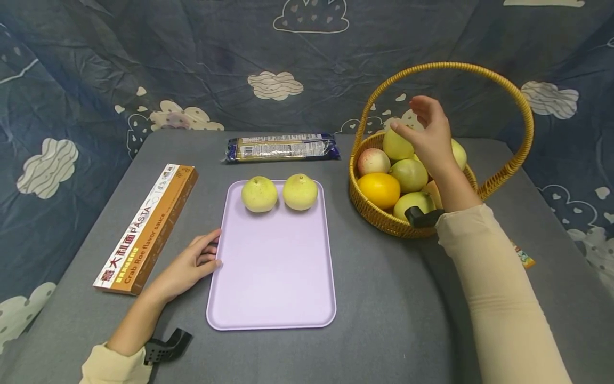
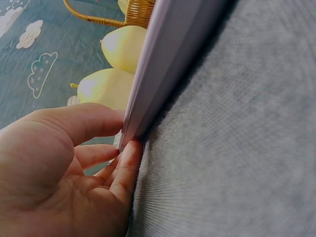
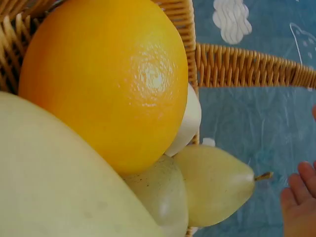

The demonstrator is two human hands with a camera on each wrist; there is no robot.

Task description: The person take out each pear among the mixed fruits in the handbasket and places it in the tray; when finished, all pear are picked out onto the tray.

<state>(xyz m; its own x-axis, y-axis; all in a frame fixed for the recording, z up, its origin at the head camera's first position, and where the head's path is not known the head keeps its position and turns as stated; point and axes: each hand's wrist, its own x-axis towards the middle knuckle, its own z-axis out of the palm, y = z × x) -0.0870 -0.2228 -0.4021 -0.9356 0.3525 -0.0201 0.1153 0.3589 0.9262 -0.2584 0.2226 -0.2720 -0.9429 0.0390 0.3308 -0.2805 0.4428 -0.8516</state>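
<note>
The left hand (image 1: 184,271) touches the left edge of a lilac tray (image 1: 273,277), its thumb and fingertips against the rim in the left wrist view. Two pale yellow pears (image 1: 259,194) sit side by side at the tray's far end. Above a wicker basket (image 1: 384,221) the right hand (image 1: 429,133) hovers with bent, spread fingers and nothing in them. A pear (image 3: 215,185) shows below those fingers. In the basket lie an orange fruit (image 1: 379,190), a peach (image 1: 373,161), a greenish fruit (image 1: 409,175) and more pears; the right arm hides some of them.
Left of the tray lies a pasta box (image 1: 146,229). Behind the tray is a blue plastic-wrapped packet (image 1: 283,148). The basket's tall handle (image 1: 451,65) arches over the right hand. A small colourful packet (image 1: 523,256) is partly hidden behind the right sleeve.
</note>
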